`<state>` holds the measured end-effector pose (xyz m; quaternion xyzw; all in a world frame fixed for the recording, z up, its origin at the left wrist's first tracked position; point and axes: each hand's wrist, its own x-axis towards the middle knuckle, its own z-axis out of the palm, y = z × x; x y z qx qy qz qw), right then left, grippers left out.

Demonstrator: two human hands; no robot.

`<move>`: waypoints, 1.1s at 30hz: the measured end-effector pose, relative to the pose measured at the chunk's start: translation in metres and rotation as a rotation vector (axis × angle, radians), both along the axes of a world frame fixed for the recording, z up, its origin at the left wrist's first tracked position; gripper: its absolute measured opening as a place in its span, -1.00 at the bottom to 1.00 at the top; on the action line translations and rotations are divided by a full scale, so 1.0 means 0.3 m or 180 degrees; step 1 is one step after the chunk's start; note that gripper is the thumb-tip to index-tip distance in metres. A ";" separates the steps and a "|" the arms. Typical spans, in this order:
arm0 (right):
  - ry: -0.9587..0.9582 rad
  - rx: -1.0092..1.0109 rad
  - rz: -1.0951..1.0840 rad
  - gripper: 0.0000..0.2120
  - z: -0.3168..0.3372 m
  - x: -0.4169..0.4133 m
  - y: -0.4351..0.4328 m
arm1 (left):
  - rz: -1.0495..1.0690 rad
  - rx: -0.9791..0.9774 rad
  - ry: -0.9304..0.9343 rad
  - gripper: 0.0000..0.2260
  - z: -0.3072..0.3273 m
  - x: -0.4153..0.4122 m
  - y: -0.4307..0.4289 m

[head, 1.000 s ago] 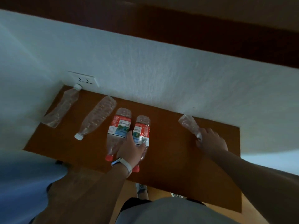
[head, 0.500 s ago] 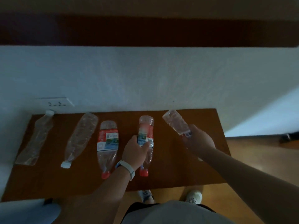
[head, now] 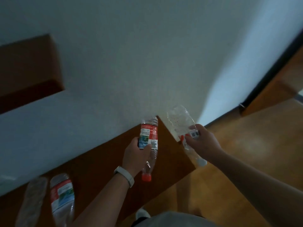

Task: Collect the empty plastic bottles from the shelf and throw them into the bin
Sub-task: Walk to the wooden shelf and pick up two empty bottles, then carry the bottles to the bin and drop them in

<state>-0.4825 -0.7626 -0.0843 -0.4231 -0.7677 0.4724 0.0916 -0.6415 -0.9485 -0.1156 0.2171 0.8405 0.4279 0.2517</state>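
Observation:
My left hand (head: 136, 154), with a white band on its wrist, grips a red-labelled bottle (head: 150, 136) with a red cap, lifted above the brown shelf (head: 101, 163). To its right, my right hand (head: 203, 143) holds a clear crumpled bottle (head: 180, 122) with a white cap, off the shelf's right end. On the shelf at lower left lie a second red-labelled bottle (head: 61, 195) and a clear crushed bottle (head: 32, 199). No bin is in view.
A white wall (head: 147, 54) rises behind the shelf. A dark brown upper shelf (head: 27, 68) juts out at the left. Wooden floor (head: 246, 145) spreads to the right, with a door (head: 278, 82) at the far right. My shoe (head: 142, 213) shows below.
Both hands have lifted their bottles off the shelf. The view has swung right and tilted, so the shelf's left part and the wall socket have left the frame.

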 end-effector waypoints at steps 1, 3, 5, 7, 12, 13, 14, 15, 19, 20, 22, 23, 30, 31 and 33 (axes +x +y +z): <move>0.0090 -0.0071 -0.0134 -0.63 0.011 0.057 0.037 | -0.0147 0.0012 0.0045 -0.82 0.018 0.038 0.057; 0.0195 -0.0075 -0.0376 -0.62 0.023 0.172 0.105 | -0.0461 0.0023 0.0185 -0.79 0.051 0.119 0.168; 0.0285 -0.0043 -0.0614 -0.62 0.026 0.285 0.173 | -0.0781 0.0036 0.0386 -0.77 0.075 0.202 0.277; 0.0333 -0.0024 -0.0834 -0.63 0.024 0.402 0.234 | -0.1012 0.0084 0.0490 -0.76 0.094 0.290 0.384; 0.0530 -0.0005 -0.1256 -0.64 0.021 0.672 0.350 | -0.1456 0.0238 0.0623 -0.81 0.106 0.505 0.614; 0.0567 -0.0003 -0.1356 -0.65 0.023 0.722 0.368 | -0.1530 0.0267 0.0642 -0.81 0.107 0.545 0.655; 0.0623 -0.0008 -0.1453 -0.64 0.026 0.770 0.384 | -0.1602 0.0292 0.0644 -0.80 0.108 0.585 0.693; 0.0663 0.0016 -0.1545 -0.63 0.027 0.815 0.398 | -0.1671 0.0311 0.0623 -0.80 0.109 0.623 0.728; 0.0720 -0.0022 -0.1946 -0.69 0.024 0.966 0.448 | -0.1943 0.0370 0.0466 -0.81 0.114 0.742 0.863; 0.0698 -0.0039 -0.2028 -0.70 0.021 0.996 0.462 | -0.2031 0.0380 0.0457 -0.81 0.112 0.766 0.898; 0.0665 -0.0027 -0.2193 -0.72 0.012 1.048 0.487 | -0.2187 0.0406 0.0410 -0.80 0.111 0.808 0.966; 0.0690 -0.0030 -0.2279 -0.72 0.010 1.070 0.499 | -0.2242 0.0413 0.0366 -0.80 0.109 0.828 1.000; 0.0552 -0.0034 -0.2761 -0.78 -0.039 1.184 0.620 | -0.2553 0.0406 0.0294 -0.73 0.057 0.925 1.267; 0.0498 -0.0002 -0.2829 -0.78 -0.045 1.194 0.653 | -0.2621 0.0426 0.0270 -0.72 0.049 0.935 1.314; 0.0450 0.0041 -0.2967 -0.78 -0.051 1.209 0.729 | -0.2729 0.0461 0.0233 -0.72 0.035 0.953 1.419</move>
